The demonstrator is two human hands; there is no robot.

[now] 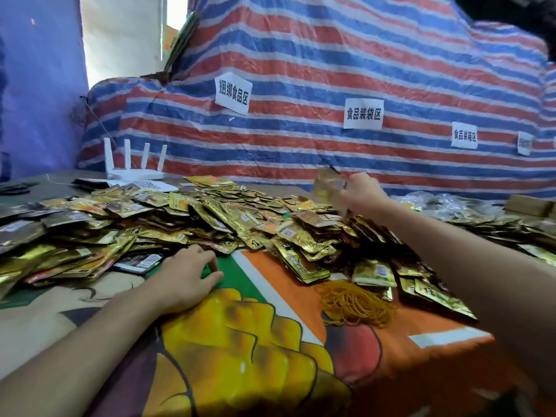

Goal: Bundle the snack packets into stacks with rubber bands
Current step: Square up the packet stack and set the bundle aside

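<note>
The step in hand is, I judge, gathering packets for one stack. The right hand (359,191) reaches over the far right of the heap, and its grip is closed around a lifted packet (329,183), held above the snack packets (228,218). Because of the blur, I cannot say if it is one packet or several. The left hand (186,275) rests on the counter (391,341) at the near edge of the heap, with fingers loosely spread, its grip released and holding nothing. To do this well, the packets should be laid face to face with even edges. Only then should a band be taken from the rubber bands (355,305), which lie near right, just beside the heap. No container is in use here. At the far right lie filled clear bags (442,203) and a cardboard box (529,206), whose inside is hidden.
</note>
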